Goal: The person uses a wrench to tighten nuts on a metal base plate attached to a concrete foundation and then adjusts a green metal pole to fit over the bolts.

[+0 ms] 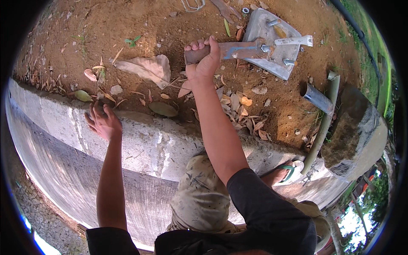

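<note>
My right hand (204,59) is wrapped round the thick end of a rusty metal bar (240,51) with worn blue paint. The bar's far end lies at a nut and bolt (266,48) on a grey concrete block (278,66) set in the soil. From that same spot a whitish metal piece (294,41) points right; whether it is joined to the bar I cannot tell. Two more threaded bolts stick up from the block. My left hand (105,123) rests with spread fingers on the edge of a concrete ledge (142,138), holding nothing.
A short metal pipe (316,98) leans near a longer greenish pole (321,131) on the right, beside a large rock (355,131). Dry leaves (146,70) lie on the soil. A loose nut (245,10) lies beyond the block. My sandalled foot (282,173) is on the ledge.
</note>
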Action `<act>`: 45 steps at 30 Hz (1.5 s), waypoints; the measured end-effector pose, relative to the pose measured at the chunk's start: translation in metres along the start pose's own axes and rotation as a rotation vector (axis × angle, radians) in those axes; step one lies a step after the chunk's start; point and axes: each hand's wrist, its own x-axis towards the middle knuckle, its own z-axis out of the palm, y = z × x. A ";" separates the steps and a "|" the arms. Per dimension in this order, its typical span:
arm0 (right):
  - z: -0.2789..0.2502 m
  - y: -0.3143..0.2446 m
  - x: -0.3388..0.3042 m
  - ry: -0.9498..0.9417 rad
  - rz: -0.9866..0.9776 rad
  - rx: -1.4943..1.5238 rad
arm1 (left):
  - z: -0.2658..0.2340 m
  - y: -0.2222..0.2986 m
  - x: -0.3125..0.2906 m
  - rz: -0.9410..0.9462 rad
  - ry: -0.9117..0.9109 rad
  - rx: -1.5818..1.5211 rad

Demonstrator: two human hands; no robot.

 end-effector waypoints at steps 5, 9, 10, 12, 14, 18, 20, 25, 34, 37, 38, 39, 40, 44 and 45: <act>-0.011 -0.008 -0.015 -0.018 0.065 -0.034 | -0.004 0.002 -0.002 0.004 -0.011 -0.002; -0.004 -0.020 -0.023 -0.041 0.166 0.061 | -0.001 0.000 0.001 0.003 -0.014 0.005; -0.001 -0.023 -0.023 -0.046 0.181 0.070 | 0.000 0.002 0.001 -0.004 -0.020 0.009; 0.003 -0.030 -0.025 -0.055 0.211 0.098 | 0.001 0.004 0.002 -0.013 -0.028 0.025; 0.007 -0.028 -0.030 -0.062 0.255 0.149 | 0.000 -0.006 0.004 -0.037 -0.065 0.082; 0.008 -0.033 -0.028 -0.091 0.288 0.189 | -0.027 0.083 0.024 0.024 -0.083 -0.128; 0.007 -0.039 -0.026 -0.058 0.348 0.226 | -0.055 0.181 0.017 0.302 -0.103 -0.581; 0.009 -0.027 -0.034 -0.001 0.383 0.301 | -0.085 0.328 -0.007 0.405 -0.818 -0.458; -0.009 -0.059 -0.042 0.004 0.437 0.290 | -0.073 0.344 -0.060 0.311 -0.632 -0.299; -0.035 -0.089 -0.058 -0.043 0.531 0.206 | -0.060 0.333 -0.097 0.191 -0.610 -0.347; -0.044 -0.104 -0.065 -0.062 0.586 0.150 | -0.057 0.324 -0.112 0.123 -0.600 -0.415; -0.055 -0.121 -0.072 -0.077 0.639 0.085 | -0.057 0.322 -0.138 0.052 -0.595 -0.487; -0.059 -0.136 -0.079 -0.053 0.708 -0.008 | -0.060 0.319 -0.156 0.009 -0.606 -0.473; -0.067 -0.189 -0.098 -0.138 0.867 -0.364 | -0.065 0.294 -0.218 -0.057 -0.574 -0.511; -0.074 -0.212 -0.087 -0.126 0.860 -0.422 | -0.074 0.324 -0.237 -0.025 -0.607 -0.541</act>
